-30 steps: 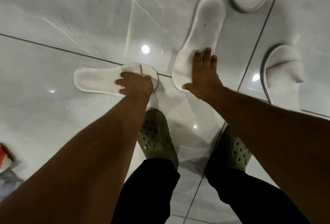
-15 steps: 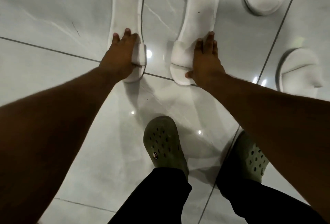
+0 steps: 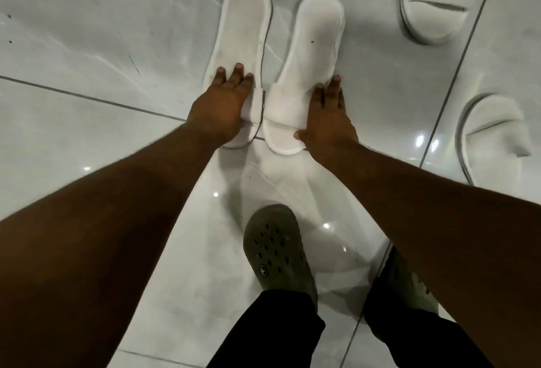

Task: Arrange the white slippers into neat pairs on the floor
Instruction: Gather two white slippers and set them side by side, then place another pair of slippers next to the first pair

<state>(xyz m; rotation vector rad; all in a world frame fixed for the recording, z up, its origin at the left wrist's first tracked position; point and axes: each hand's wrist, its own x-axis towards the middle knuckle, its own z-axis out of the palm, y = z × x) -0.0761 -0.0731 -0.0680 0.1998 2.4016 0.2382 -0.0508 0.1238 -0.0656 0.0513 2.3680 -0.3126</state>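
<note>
Your left hand (image 3: 218, 107) lies flat, fingers spread, over the strap of one white slipper (image 3: 243, 33) — pressing, not gripping. Just beside it, your right hand (image 3: 329, 123) rests open on the strap edge of its mate (image 3: 314, 36), thumb at the toe. This pair looks nearly squared up on the floor (image 3: 87, 30). Next, likely release both — two loose slippers (image 3: 433, 1) wait well beyond your right hand.

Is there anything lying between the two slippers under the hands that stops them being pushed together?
Nothing visible. Only a narrow strip of bare floor tile separates the left slipper from the right slipper; the left hand and right hand rest on their straps.
</note>
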